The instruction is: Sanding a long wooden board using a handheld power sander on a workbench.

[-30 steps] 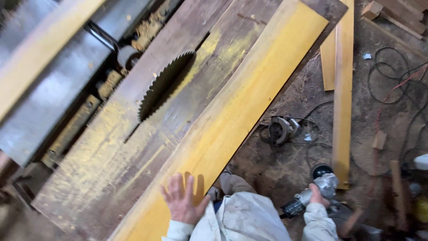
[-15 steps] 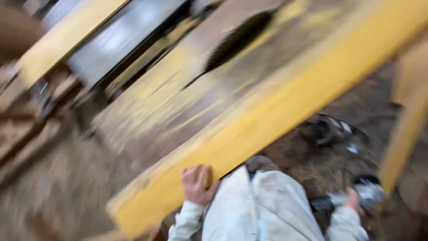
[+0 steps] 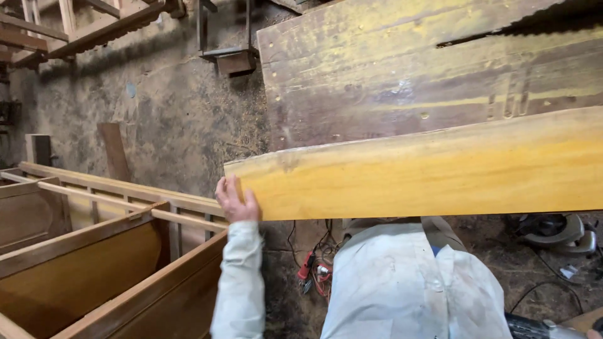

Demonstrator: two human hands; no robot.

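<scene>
My left hand (image 3: 235,201) gripped the end of the yellow board (image 3: 433,169).

My fingers were curled over the board's end corner, the rest of it lying along the near edge of the worn saw table (image 3: 408,75), overhanging the floor. My right hand (image 3: 593,334) barely showed at the frame's lower corner by a power tool (image 3: 534,326), so I could not tell how it was closed. With only one hand on such a long plank, I judged it could tip or slide off the edge, or swing toward the blade slot (image 3: 502,34); cables (image 3: 317,270) underfoot risked a trip.
</scene>
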